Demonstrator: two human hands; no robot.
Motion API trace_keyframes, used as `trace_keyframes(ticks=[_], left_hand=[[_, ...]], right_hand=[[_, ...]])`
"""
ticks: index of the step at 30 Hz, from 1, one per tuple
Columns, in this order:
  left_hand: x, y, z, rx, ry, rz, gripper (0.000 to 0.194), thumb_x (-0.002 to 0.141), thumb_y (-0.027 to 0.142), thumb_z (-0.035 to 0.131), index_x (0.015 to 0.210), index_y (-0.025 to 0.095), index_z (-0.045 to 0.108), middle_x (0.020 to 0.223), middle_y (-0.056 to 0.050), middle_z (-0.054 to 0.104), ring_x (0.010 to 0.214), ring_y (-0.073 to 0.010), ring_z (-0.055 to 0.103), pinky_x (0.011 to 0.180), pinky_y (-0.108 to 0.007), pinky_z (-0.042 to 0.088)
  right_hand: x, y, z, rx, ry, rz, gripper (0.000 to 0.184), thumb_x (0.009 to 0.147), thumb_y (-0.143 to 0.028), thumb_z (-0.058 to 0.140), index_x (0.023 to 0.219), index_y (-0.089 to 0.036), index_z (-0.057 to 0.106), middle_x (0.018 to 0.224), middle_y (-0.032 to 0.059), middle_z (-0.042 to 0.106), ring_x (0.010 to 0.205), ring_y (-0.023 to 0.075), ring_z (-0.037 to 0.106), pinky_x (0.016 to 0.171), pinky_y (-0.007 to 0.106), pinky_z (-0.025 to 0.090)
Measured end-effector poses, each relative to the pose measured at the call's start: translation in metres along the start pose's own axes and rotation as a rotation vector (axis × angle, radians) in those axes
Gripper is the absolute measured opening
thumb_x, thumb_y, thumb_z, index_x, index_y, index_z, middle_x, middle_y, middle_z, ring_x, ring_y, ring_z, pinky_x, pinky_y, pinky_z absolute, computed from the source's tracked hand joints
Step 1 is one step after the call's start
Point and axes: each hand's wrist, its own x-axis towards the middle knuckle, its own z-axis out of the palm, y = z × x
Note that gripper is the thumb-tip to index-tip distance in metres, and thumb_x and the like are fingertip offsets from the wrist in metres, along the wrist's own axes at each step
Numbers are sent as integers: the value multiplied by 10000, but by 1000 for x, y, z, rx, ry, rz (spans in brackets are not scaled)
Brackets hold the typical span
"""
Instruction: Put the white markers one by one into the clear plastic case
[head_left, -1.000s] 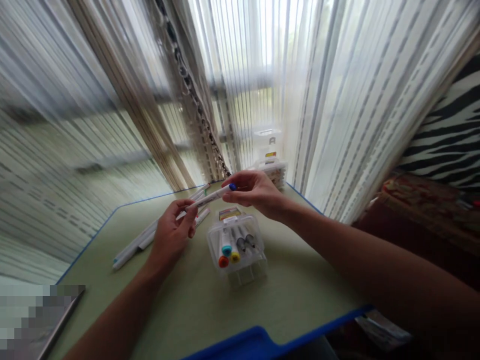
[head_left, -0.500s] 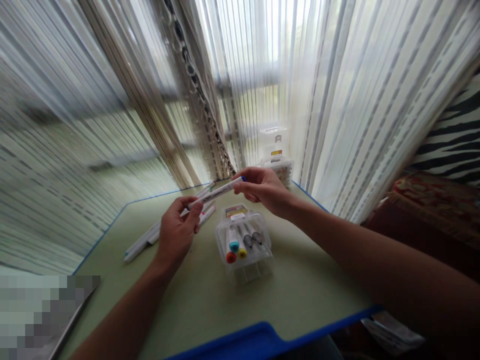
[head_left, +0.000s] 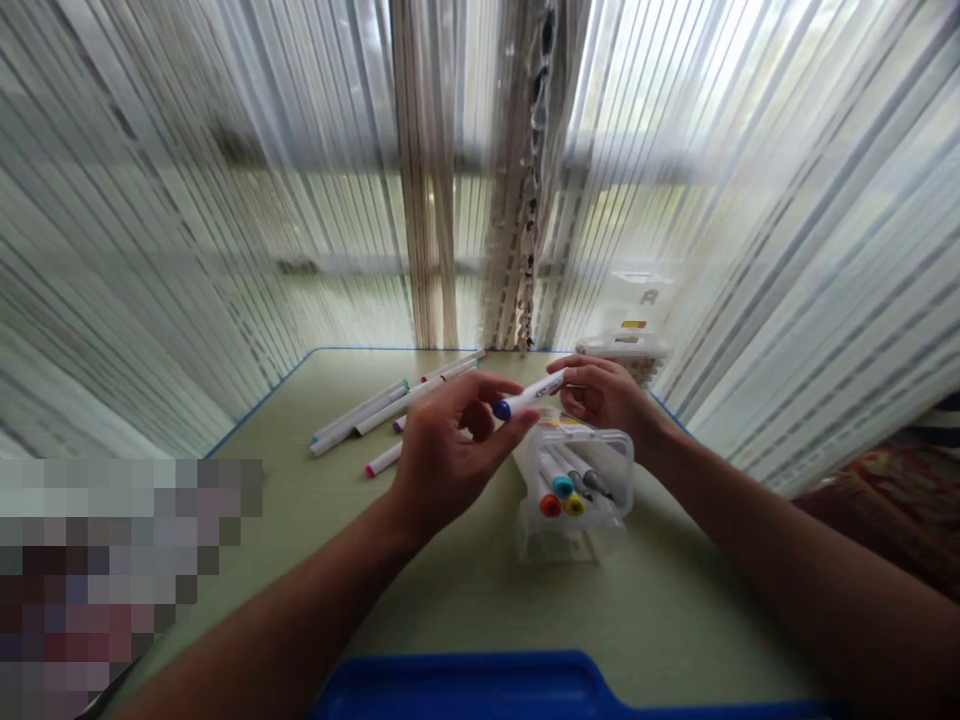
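Observation:
A white marker with a dark blue end is held up at a slant over the table, to the upper left of the clear case. My left hand pinches it near the blue end, between thumb and fingers. My right hand has its fingertips closed on the far end, hiding that tip. Just below stands an open clear plastic case. Inside lie several markers, with an orange end, a yellow end and a turquoise end facing me, plus grey-tipped ones.
Several white markers lie loose on the pale green table, left of my left hand; one has a pink end. A second clear case stands at the back right by the string curtain. A blue edge borders the table's front.
My view has turned to the left, so table and case sit further right. Both hands have come closer together on the marker, and its blue left end now shows at my left fingertips.

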Motion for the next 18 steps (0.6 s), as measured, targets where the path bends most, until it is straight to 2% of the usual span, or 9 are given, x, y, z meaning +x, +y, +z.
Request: trace_keyframes(ticks=[7, 14, 18], left_hand=[[2, 1, -1, 20, -11, 22, 176, 871, 284, 678, 980, 147, 691, 766, -20, 669, 551, -85, 536, 528, -220, 436], [9, -6, -4, 59, 13, -92, 171, 861, 231, 644, 999, 137, 684, 821, -27, 681, 539, -73, 492, 514, -206, 411], [11, -17, -5, 66, 17, -178, 203, 876, 278, 648, 1030, 149, 677, 816, -22, 686, 545, -84, 517, 507, -203, 409]], right_hand=[[2, 0, -1, -2, 47, -12, 196, 629, -227, 731, 801, -135, 723, 598, 28, 658, 378, 63, 417, 381, 216, 195], [4, -3, -2, 24, 90, -89, 171, 625, -235, 778, 768, -162, 720, 554, -1, 615, 391, 55, 404, 382, 197, 229], [2, -4, 0, 35, 76, -109, 190, 604, -249, 824, 735, -168, 712, 508, -32, 560, 387, 45, 391, 389, 187, 219]])
